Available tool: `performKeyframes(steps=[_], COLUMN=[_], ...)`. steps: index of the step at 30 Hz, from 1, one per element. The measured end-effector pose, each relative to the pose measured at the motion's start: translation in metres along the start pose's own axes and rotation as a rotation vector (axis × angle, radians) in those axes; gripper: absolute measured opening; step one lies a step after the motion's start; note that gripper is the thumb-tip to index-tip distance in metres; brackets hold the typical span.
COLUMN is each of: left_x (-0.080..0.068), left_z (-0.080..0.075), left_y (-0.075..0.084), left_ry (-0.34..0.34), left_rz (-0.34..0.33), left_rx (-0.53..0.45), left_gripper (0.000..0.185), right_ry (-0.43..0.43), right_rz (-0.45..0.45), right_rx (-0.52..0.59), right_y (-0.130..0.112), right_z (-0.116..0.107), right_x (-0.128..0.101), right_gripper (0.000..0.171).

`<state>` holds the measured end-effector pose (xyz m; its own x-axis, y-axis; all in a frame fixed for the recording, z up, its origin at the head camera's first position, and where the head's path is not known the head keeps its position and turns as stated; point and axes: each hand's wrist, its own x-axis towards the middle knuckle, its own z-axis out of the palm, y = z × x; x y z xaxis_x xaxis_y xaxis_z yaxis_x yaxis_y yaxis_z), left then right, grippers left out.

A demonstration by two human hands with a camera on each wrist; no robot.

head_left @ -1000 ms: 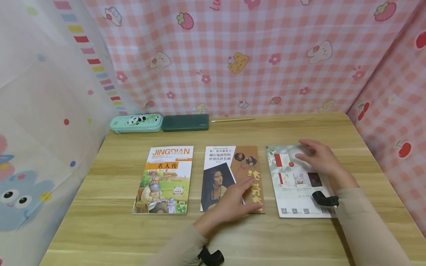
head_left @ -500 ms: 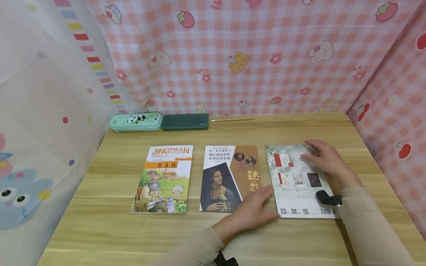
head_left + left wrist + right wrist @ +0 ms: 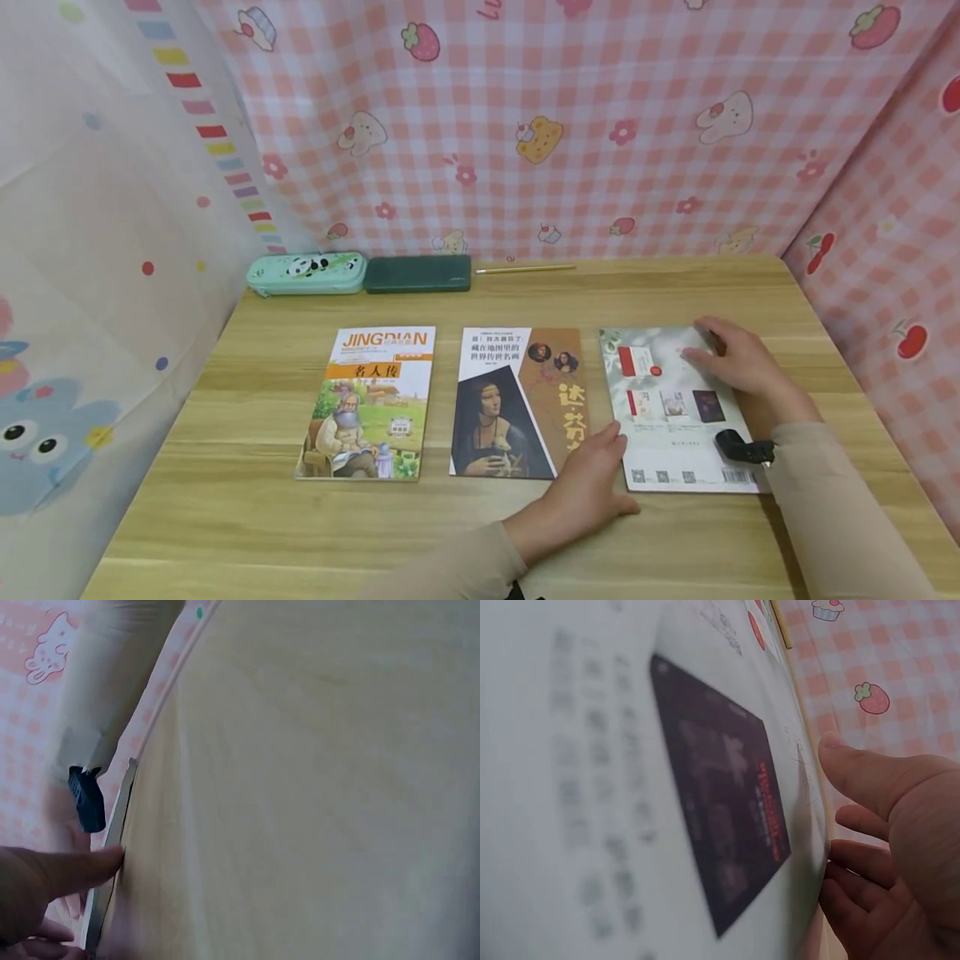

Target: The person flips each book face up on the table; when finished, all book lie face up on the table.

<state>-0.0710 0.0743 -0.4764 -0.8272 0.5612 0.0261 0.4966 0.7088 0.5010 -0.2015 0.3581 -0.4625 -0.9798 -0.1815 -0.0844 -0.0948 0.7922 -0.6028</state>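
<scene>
A book lying back cover up (image 3: 675, 450), pale with small pictures and codes, is on the right of the wooden table. My right hand (image 3: 746, 367) is at its far right corner, thumb over the cover and fingertips right at the side edge; in the right wrist view the hand (image 3: 907, 847) shows relaxed fingers along that edge. My left hand (image 3: 573, 496) is by its near left corner, fingers extended along the left edge, and overlaps the lower right of the middle book (image 3: 498, 425), which has a portrait on its cover. A third book (image 3: 367, 408) lies at left.
Along the back of the table (image 3: 225, 517) are a mint panda pencil case (image 3: 307, 275), a dark green case (image 3: 417, 273) and a thin brush-like stick (image 3: 525, 269). A pink checked cloth (image 3: 480, 100) hangs behind, with more cloth on both sides.
My left hand has moved right and toward me, from over the middle book to the right book's left edge. My right hand has shifted slightly right, to the book's far corner.
</scene>
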Motion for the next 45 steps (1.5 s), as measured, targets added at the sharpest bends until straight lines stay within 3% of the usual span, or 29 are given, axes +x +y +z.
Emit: performKeyframes(steps=[6, 13, 22, 27, 36, 45], left_x=[0.006, 0.011, 0.010, 0.008, 0.007, 0.006], left_z=[-0.001, -0.008, -0.005, -0.004, -0.006, -0.007], left_y=[0.002, -0.003, -0.022, -0.029, -0.032, -0.034], left_ry=[0.025, 0.018, 0.047, 0.057, 0.039, 0.018], left_rz=[-0.041, -0.015, 0.015, 0.048, 0.067, 0.056], left_rx=[0.026, 0.001, -0.115, -0.159, -0.183, -0.205], left_gripper=[0.074, 0.055, 0.065, 0.071, 0.072, 0.073], right_ry=[-0.004, 0.055, 0.069, 0.054, 0.034, 0.042], right_rz=[0.007, -0.029, -0.038, -0.096, -0.205, -0.241], right_rx=[-0.007, 0.019, 0.096, 0.093, 0.217, 0.163], right_y=[0.002, 0.008, 0.019, 0.032, 0.053, 0.058], right_z=[-0.003, -0.005, -0.015, -0.019, -0.019, -0.026], right_x=[0.000, -0.003, -0.004, -0.005, -0.006, -0.009], right_gripper=[0.067, 0.047, 0.035, 0.035, 0.047, 0.057])
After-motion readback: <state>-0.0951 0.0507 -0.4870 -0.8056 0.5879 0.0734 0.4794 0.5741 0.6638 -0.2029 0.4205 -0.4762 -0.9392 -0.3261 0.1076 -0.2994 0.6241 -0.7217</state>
